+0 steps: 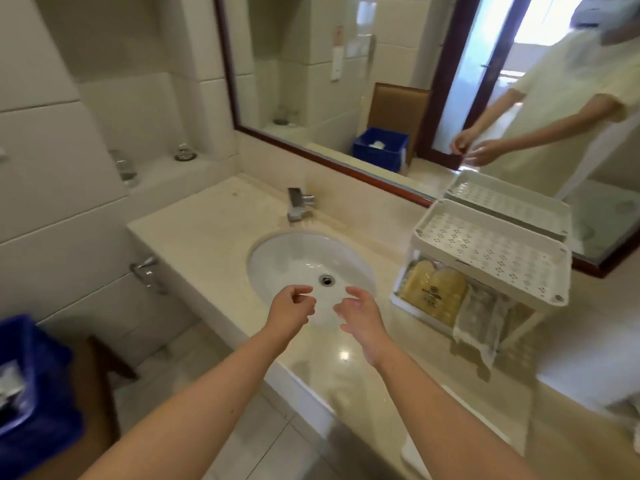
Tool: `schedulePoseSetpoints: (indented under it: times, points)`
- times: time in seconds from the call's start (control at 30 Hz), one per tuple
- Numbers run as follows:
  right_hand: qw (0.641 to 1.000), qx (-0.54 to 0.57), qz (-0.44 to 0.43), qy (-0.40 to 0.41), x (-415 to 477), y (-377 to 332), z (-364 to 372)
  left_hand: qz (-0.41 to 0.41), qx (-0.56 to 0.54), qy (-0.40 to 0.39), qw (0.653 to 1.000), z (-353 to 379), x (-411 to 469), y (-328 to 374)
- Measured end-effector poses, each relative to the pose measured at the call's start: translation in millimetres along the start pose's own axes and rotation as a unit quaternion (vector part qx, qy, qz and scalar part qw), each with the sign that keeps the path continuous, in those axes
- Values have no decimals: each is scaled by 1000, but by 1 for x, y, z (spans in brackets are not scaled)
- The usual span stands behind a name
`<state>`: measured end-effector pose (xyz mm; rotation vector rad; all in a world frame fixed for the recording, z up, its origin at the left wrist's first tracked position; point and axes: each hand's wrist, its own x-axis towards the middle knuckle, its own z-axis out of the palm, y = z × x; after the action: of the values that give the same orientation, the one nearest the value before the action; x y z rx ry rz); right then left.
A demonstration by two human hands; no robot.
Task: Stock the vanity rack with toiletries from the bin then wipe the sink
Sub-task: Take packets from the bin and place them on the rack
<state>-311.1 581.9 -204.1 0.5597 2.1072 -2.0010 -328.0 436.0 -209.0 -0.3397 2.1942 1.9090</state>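
The white oval sink (277, 258) is set into a beige marble counter, with a chrome tap (298, 204) behind it. Over the front of the bowl hover my left hand (292, 310) and my right hand (360, 315), close together, fingers loosely curled and holding nothing. To the right stands the white two-tier vanity rack (491, 251); its perforated top shelf is bare. The lower shelf holds yellow packets (433, 292) and clear wrapped sachets (481, 317) that hang over its front edge. The blue bin (34, 382) stands at the far left on a wooden stool, with something pale inside.
A framed mirror (346, 81) runs along the wall behind the counter and reflects the person, the bin and the rack. A white flat object (450, 434) lies near the counter's front edge. Glass items (185, 152) stand on a tiled ledge at the left.
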Motion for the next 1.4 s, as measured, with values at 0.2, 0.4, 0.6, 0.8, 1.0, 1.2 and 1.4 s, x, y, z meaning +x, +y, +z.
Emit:
schedulePoseSetpoints:
  times: [0.2, 0.4, 0.6, 0.8, 1.0, 1.2, 1.4]
  points:
    - [988, -66, -18, -136, -16, -6, 68, -30, -27, 130, 991, -68, -41, -20]
    - [966, -134, -42, -219, -40, 2, 136, -51, -24, 237, 970, -132, -83, -47]
    - [942, -157, -66, -288, -76, 9, 223, -63, -56, 310, 947, -211, -124, -70]
    - [933, -168, -56, -314, -112, 22, 323, -74, -86, 343, 933, -303, -152, -105]
    - [924, -162, -66, -341, -147, 37, 422, -87, -81, 358, 926, -399, -176, -134]
    - [918, -170, -56, -355, -171, 59, 499, -116, -80, 378, 915, -475, -200, -165]
    - [901, -213, -47, -375, -183, 71, 555, -134, -107, 399, 901, -529, -216, -191]
